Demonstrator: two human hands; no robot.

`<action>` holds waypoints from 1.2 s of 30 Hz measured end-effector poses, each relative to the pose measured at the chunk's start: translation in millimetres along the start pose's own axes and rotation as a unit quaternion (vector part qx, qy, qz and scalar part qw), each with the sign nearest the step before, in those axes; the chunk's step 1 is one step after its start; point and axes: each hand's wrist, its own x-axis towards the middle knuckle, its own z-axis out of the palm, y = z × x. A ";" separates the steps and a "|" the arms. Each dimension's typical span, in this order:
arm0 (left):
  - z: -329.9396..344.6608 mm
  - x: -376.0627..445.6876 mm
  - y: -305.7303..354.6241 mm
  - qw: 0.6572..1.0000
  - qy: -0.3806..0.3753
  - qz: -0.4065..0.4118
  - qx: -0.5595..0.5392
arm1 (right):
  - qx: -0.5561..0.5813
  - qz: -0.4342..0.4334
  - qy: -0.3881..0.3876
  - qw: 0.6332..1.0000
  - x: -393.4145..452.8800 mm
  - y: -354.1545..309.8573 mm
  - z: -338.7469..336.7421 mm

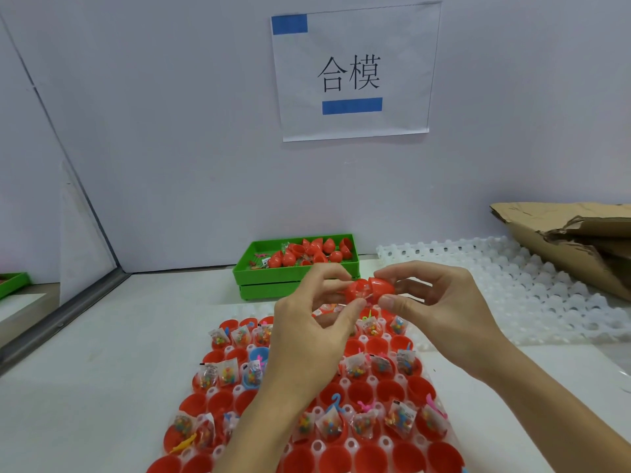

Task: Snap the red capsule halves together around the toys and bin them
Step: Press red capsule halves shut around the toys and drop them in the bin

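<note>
A red capsule (370,291), its halves nearly joined around a clear toy packet, was pinched between the curled fingers of the left hand (316,322) and right hand (440,308) above a tray of filled halves (392,390); a green bin (297,261) stood behind on the bench (112,363).

Pale wall (170,131), taped paper sign (353,71)

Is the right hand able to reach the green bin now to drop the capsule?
Probably yes. The green bin sits just beyond both hands, with nothing between. But the right hand and left hand both grip the capsule, whose halves look not fully closed.
</note>
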 end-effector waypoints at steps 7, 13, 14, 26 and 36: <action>-0.3 2.7 -2.1 0.999 0.007 -0.042 -0.021 | -0.003 0.008 -0.030 1.000 -1.1 -1.3 -0.4; -1.2 1.3 -2.7 0.997 -0.017 -0.031 -0.061 | -0.001 0.004 -0.014 1.000 -1.2 -4.1 1.6; -0.8 1.0 -3.7 0.997 -0.019 -0.030 -0.063 | 0.001 0.002 -0.013 1.000 -1.3 -3.9 1.9; 4.5 -0.6 -2.6 0.999 0.007 -0.024 -0.046 | 0.016 -0.008 -0.027 0.999 -1.7 -0.2 3.4; 2.2 -0.5 -4.5 0.998 -0.027 -0.020 -0.053 | 0.009 -0.009 0.002 1.000 -1.0 2.4 5.1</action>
